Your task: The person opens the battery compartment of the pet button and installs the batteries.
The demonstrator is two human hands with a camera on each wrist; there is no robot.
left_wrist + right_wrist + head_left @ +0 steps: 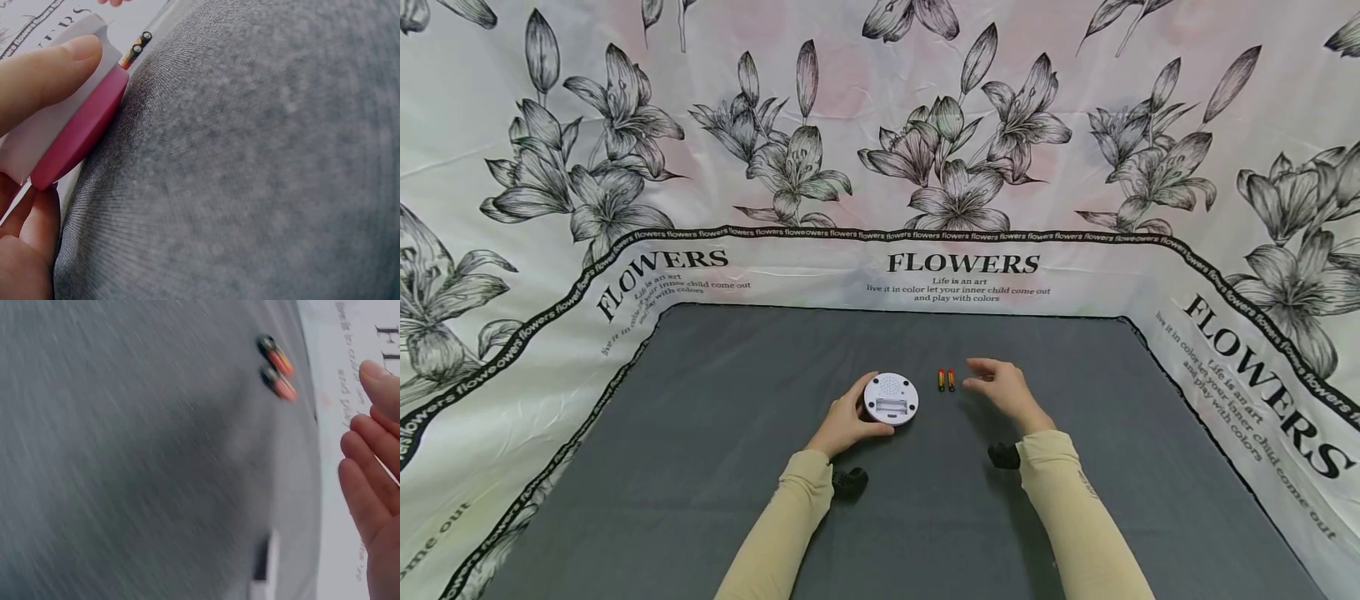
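My left hand [848,421] grips a round white device [892,387] by its left edge, thumb along the near side. Its back faces up, with small dark feet and an uncovered battery compartment [891,407] holding no cells. From the left wrist view, the lower part of the device shows a pink rim [84,131] close over the cloth. Two orange-and-black batteries [946,381] lie side by side just right of the device. Beside them hovers my right hand [1003,390], fingers loosely bent and nothing between them; the right wrist view shows its fingers apart from the batteries [279,369].
A dark grey cloth [760,517] covers the work surface. White fabric printed with black flowers and lettering [962,263] rises behind it and along both sides. Black wrist-worn pieces [850,482] stick out at the cuffs of both light-coloured sleeves [775,533].
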